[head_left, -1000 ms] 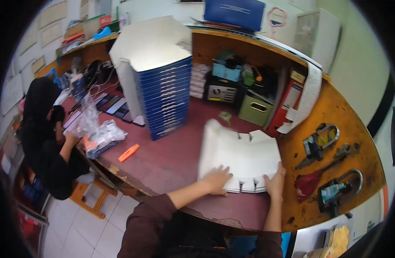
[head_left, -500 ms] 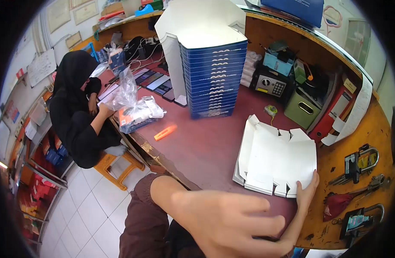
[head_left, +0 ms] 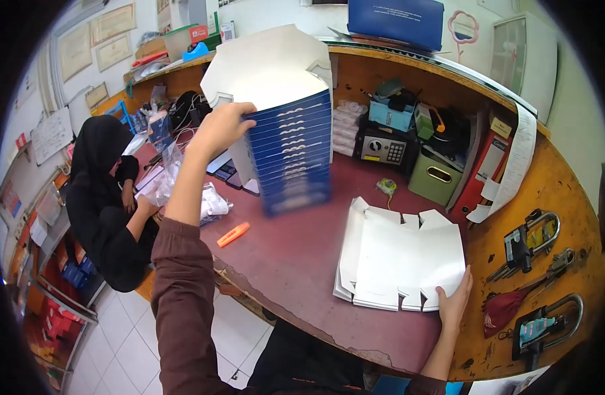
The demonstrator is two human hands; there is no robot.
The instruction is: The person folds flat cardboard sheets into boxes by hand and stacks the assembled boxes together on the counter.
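Note:
A tall stack of nested blue cardboard boxes (head_left: 292, 148) with white insides stands on the table; its base looks blurred. My left hand (head_left: 228, 128) is closed on the near left edge of the top box, some fingers hidden behind it. To the right lies a low pile of white cardboard box blanks (head_left: 408, 260) with notched edges and raised flaps. My right hand (head_left: 455, 297) grips the pile's lower right corner, thumb on the near edge and fingers along the right side.
An orange marker (head_left: 233, 235) and a tape measure (head_left: 386, 187) lie on the red tabletop (head_left: 282, 257). At the back stand a safe (head_left: 385, 146) and a green box (head_left: 435, 176). Padlocks (head_left: 533, 240) lie at right. Another person (head_left: 105, 204) sits at left, handling plastic-wrapped goods.
My left hand has moved up and away from the front of the white pile to the top of the blue stack. My right hand stays at the pile's corner. The view has shifted.

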